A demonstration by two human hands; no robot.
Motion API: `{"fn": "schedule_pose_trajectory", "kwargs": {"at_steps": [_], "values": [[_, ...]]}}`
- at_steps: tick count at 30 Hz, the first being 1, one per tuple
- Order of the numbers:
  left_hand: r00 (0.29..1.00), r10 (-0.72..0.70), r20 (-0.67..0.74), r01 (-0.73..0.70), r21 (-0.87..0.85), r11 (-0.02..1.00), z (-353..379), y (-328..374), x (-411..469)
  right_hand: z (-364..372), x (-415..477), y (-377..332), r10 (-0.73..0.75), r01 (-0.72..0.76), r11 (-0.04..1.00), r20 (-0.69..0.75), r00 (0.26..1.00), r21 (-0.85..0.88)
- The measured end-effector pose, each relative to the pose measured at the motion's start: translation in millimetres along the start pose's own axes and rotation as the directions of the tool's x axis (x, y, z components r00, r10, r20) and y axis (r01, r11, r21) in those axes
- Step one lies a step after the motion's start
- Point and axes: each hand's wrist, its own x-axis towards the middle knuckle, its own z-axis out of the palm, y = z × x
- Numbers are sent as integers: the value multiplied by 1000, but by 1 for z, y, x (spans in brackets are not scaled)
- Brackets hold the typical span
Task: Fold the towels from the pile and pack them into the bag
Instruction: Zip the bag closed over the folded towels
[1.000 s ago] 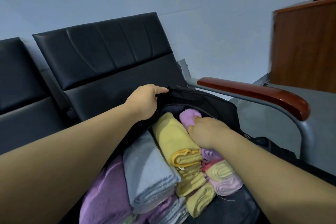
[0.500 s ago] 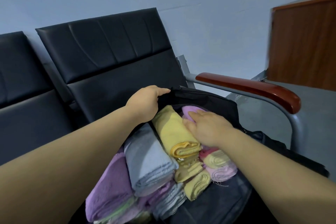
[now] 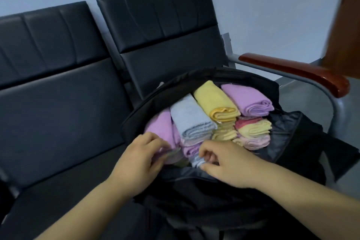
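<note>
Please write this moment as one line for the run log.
phase: packing | bag: open, on chair | towels: folded, inside | left hand: rests on purple towel | right hand: pinches lower grey towel

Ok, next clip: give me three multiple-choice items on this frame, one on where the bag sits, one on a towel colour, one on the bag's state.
1. Where does the bag rest?
A. on the floor
B. on the black chair, beside the wooden armrest
C. on a table

2. In the top row, which colour is the towel between the grey towel and the right-hand purple towel?
A. yellow
B. blue
C. white

3. How is the bag?
A. zipped shut
B. open, with folded towels showing
C. open and empty

Answers:
1 B: the chair's black padding shows behind and beside it, with the armrest at its right.
2 A: the yellow towel lies between the two.
3 B: the rim is spread wide and rows of towels fill it.
</note>
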Motion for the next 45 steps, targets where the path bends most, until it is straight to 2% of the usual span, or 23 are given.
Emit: {"fn": "schedule_pose_trajectory", "kwargs": {"at_steps": [1, 3, 6, 8, 10, 14, 16, 18, 20, 23, 25, 26, 28, 30, 31, 34, 37, 39, 41, 42, 44, 45], "values": [[1000, -9, -16, 10, 4, 1000, 1, -2, -14, 7, -5, -3, 49, -50, 999, 168, 985, -2], [999, -20, -25, 20, 22, 1000, 3, -4, -35, 20, -12, -2, 87, -70, 996, 337, 938, -61], [986, -31, 161, 15, 95, 995, 5, -2, -46, 20, -15, -7, 181, -203, 979, 391, 902, 14], [962, -63, 266, 17, 172, 985, 6, -3, -45, 20, -16, -10, 216, -223, 974, 430, 877, -34], [942, -89, 324, 2, 259, 966, 4, 0, -40, 19, -16, -14, 251, -228, 968, 443, 860, -106], [907, -99, 409, -47, 334, 941, -6, 2, -30, 24, -11, -17, 271, -266, 961, 480, 835, -79], [935, -78, 347, 5, 209, 978, -18, -2, -27, 24, -11, -19, 268, -270, 961, 469, 841, -65], [970, -114, 214, 128, -50, 991, -31, -6, -28, 16, -11, -23, 262, -279, 960, 440, 859, -28], [973, -195, 124, 223, -285, 932, -42, -7, -31, 0, -8, -29, 267, -303, 953, 401, 876, 28], [964, -261, 55, 257, -443, 859, -50, -6, -34, -20, -3, -33, 262, -327, 941, 412, 873, 93], [960, -274, 55, 268, -464, 845, -54, -6, -33, -33, 0, -37, 230, -294, 951, 426, 875, 91], [958, -280, 68, 279, -461, 843, -56, -6, -31, -42, 3, -38, 213, -263, 961, 368, 905, 89], [949, -302, 92, 311, -426, 849, -59, -9, -27, -66, 12, -43, 194, -207, 973, 120, 974, 105], [943, -329, 54, 326, -356, 876, -63, -12, -18, -90, 22, -51, 157, -141, 979, -102, 982, 144], [943, -332, 1, 316, -308, 897, -64, -14, -11, -95, 26, -55, 128, -108, 985, -151, 980, 133], [936, -311, -167, 295, -114, 949, -67, -24, 14, -88, 33, -57, 133, -129, 990, -97, 986, 49], [930, -355, -96, 359, 28, 933, -67, -44, 34, -74, 39, -54, 191, -192, 979, -20, 981, -73], [922, -386, -12, 386, 27, 922, -64, -56, 45, -69, 49, -57, 221, -220, 972, 7, 975, -87], [929, -369, -2, 369, -45, 928, -59, -64, 54, -58, 67, -62, 271, -271, 962, -29, 962, -18], [931, -364, -29, 360, -91, 928, -57, -66, 58, -52, 79, -65, 304, -300, 951, -68, 950, 71], [910, -399, -117, 364, -240, 900, -56, -67, 67, -40, 105, -72, 410, -335, 858, -125, 903, 390], [889, -432, -152, 367, -330, 870, -55, -68, 71, -33, 119, -75, 471, -342, 753, -99, 876, 562]]}}
